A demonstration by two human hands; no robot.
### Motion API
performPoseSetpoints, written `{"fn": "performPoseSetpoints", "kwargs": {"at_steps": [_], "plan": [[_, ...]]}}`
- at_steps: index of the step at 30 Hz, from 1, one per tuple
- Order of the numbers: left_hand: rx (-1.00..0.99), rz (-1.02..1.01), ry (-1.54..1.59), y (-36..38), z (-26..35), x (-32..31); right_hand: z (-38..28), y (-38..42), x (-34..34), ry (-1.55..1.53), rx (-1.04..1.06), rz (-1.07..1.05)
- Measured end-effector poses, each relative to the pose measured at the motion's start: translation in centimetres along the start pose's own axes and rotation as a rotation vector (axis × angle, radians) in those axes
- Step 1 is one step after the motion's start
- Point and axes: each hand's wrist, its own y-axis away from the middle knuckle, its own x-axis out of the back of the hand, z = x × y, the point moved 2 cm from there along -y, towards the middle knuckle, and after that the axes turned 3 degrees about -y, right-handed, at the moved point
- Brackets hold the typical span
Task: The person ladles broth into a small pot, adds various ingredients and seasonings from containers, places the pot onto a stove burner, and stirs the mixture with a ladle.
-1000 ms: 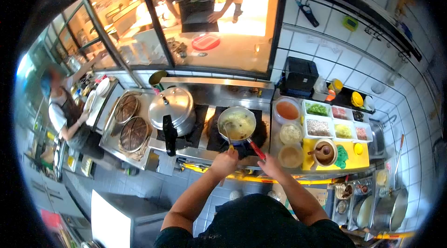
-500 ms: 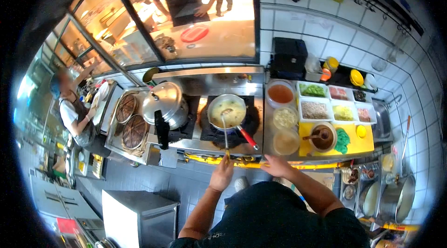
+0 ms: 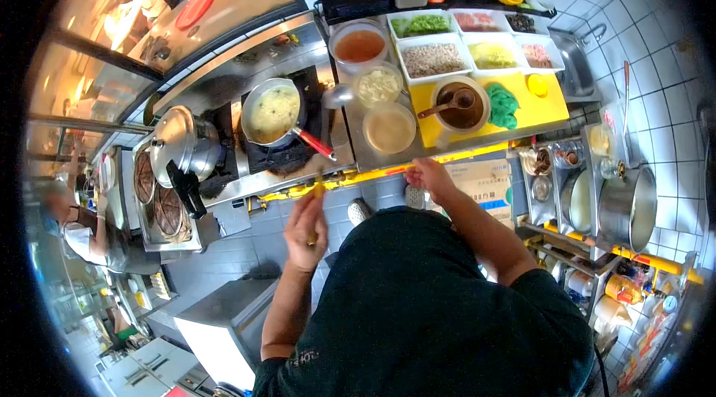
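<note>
Saw a big silver pot with its lid on, at the left of the stove. Next to it, saw a pan with pale, soupy food inside and a red handle sticking out toward the front. Had the left hand in front of the stove, with fingers wrapped snugly around the yellow handle of a ladle. Saw the ladle's round end only as a blur, near a bowl of white bits on the bench. Had the right hand by the bench's front edge, with fingers partly bent; could not tell the width of the gap between them. Farther right, saw a bowl of brown paste beside a crumpled green cloth.
</note>
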Motion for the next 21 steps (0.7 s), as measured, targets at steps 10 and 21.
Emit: {"fn": "performPoseSetpoints", "kwargs": {"at_steps": [10,21], "plan": [[-0.252,-0.476,-0.076,-2.0,1.4,-6.1,0.7,-5.5,-1.1,-0.1,0.144,-0.045],[-0.221,-0.498,-0.022,-2.1,2.2,-5.2,0.3,-5.2,-1.4,0.105,0.202,-0.006]]}}
